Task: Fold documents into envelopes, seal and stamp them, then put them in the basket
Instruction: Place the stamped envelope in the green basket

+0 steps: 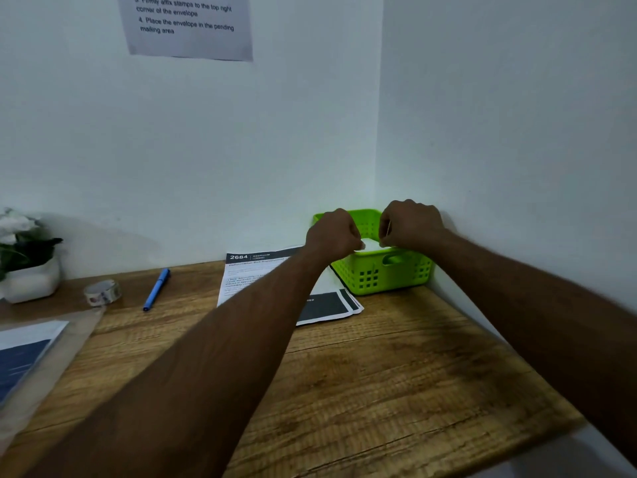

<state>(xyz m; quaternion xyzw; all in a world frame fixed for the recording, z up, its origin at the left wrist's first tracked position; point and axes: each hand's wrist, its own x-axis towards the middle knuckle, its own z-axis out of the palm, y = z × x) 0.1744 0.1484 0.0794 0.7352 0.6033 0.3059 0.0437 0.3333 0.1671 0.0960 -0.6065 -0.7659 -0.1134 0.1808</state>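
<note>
A bright green plastic basket [386, 272] stands in the far right corner of the wooden desk, against both walls. Both my hands reach over it. My left hand [332, 234] and my right hand [410, 224] have their fingers curled down onto a white envelope [371, 245], each at one end. The envelope lies inside the basket and only a small strip of it shows between my hands. A stack of printed documents [256, 270] with black header bars lies flat just left of the basket, partly under my left forearm.
A blue pen [157, 289] and a roll of patterned tape [102, 292] lie at the back left. A white pot with a plant [29, 262] stands at the far left. A clear sleeve with papers [27, 357] covers the left edge. An instruction sheet [188, 25] hangs on the wall.
</note>
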